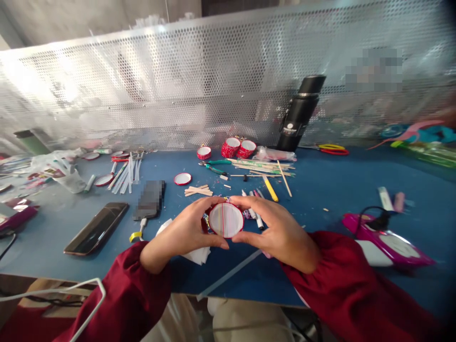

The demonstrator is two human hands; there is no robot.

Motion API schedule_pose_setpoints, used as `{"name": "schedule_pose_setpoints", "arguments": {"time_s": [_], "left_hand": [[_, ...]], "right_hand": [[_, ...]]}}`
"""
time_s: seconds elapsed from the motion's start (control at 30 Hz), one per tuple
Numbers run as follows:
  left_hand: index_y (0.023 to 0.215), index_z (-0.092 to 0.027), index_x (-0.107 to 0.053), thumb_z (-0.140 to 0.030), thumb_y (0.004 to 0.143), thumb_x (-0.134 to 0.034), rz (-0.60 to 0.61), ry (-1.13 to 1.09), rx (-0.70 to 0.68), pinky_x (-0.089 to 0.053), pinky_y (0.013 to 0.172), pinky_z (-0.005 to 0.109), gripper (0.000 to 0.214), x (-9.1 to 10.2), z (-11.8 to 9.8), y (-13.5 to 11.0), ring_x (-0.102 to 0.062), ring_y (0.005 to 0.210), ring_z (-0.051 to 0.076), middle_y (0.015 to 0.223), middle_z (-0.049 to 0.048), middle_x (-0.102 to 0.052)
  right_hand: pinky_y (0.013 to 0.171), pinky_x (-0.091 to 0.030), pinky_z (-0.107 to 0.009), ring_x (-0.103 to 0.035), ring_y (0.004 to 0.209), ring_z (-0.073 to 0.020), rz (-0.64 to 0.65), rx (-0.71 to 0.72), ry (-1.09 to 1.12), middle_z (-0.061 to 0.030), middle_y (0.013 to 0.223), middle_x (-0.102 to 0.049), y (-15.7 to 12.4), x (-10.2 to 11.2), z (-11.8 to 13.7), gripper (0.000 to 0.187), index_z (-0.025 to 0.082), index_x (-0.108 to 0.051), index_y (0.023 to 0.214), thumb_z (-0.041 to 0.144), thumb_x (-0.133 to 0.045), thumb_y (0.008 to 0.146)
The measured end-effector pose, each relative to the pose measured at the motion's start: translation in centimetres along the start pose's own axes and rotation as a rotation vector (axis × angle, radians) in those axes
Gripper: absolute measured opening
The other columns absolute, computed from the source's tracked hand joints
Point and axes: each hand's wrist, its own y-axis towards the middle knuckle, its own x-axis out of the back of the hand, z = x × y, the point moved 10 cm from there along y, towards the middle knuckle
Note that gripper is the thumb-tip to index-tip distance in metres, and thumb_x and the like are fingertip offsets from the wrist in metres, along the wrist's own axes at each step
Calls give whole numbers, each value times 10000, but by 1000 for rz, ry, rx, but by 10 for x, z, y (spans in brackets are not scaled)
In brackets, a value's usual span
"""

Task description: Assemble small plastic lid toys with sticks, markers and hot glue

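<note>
Well out to the left of my left grip [185, 232], a flat, glossy black phone [96, 228] lies on the matte blue bench [338, 190]. A soft, crumpled white tissue [197, 255] pokes out from under the heel of that grip. Beyond its knuckles lies a small bundle of pale, flat wooden sticks [197, 191]. The round disc [225, 220] sits between my two grips and touches both. It has a smooth white face, a thin red rim and a straight red line down the middle, and the face is turned toward me. My left grip curls closed on its left edge, thumb below and fingers over the top. My right grip [281, 232] clasps the right edge the same way. Slim white markers [257, 219] lie just beyond the right grip. Well off to its right rests a shiny pink-and-white plastic tool [386, 240] with a black cord.
</note>
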Motion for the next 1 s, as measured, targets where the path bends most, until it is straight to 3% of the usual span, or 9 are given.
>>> {"name": "schedule_pose_setpoints", "arguments": {"time_s": [0.23,0.4,0.5,0.67,0.8,1.0], "left_hand": [[1324,-230,-580,-464,706,-855,1,255,-2,-532,965,414,716,4,-5,0,-651,1135,297,1300,110,-669],[1300,-217,-605,-470,781,-769,-230,517,120,-503,1033,456,600,40,8,4,-620,1196,315,1313,128,-625],[1336,-222,-613,-497,812,-731,-260,636,219,-494,1046,464,603,48,14,6,-629,1183,321,1317,135,-606],[1306,-224,-651,-561,822,-701,-108,797,174,-507,1004,431,592,33,-6,24,-647,1132,315,1200,127,-652],[1220,-228,-692,-620,825,-667,-109,856,157,-494,1003,427,557,33,-18,47,-639,1123,312,1135,117,-670],[1228,-219,-687,-604,857,-635,-222,834,225,-494,973,421,537,38,9,79,-655,1096,317,1219,131,-673]], "right_hand": [[954,-588,-392,-734,1071,-259,-56,-8,53,-85,1208,-748,1,8,2,651,248,-554,1380,529,-777,837],[936,-581,-393,-739,978,-227,-390,-152,98,-67,1094,-760,-4,49,-14,371,240,-630,1254,392,-708,925],[931,-574,-402,-729,961,-222,-528,-196,140,-63,1073,-754,-10,63,-22,283,241,-655,1197,337,-690,934],[899,-572,-379,-727,916,-213,-547,-204,117,-44,1009,-762,-10,65,-26,207,241,-685,1123,309,-683,927],[884,-571,-364,-732,892,-214,-547,-204,65,-41,965,-772,-9,67,-27,167,231,-699,1078,304,-671,930],[851,-578,-344,-737,856,-209,-535,-215,31,-36,932,-779,-6,65,-30,144,227,-710,1036,314,-657,935]]}}
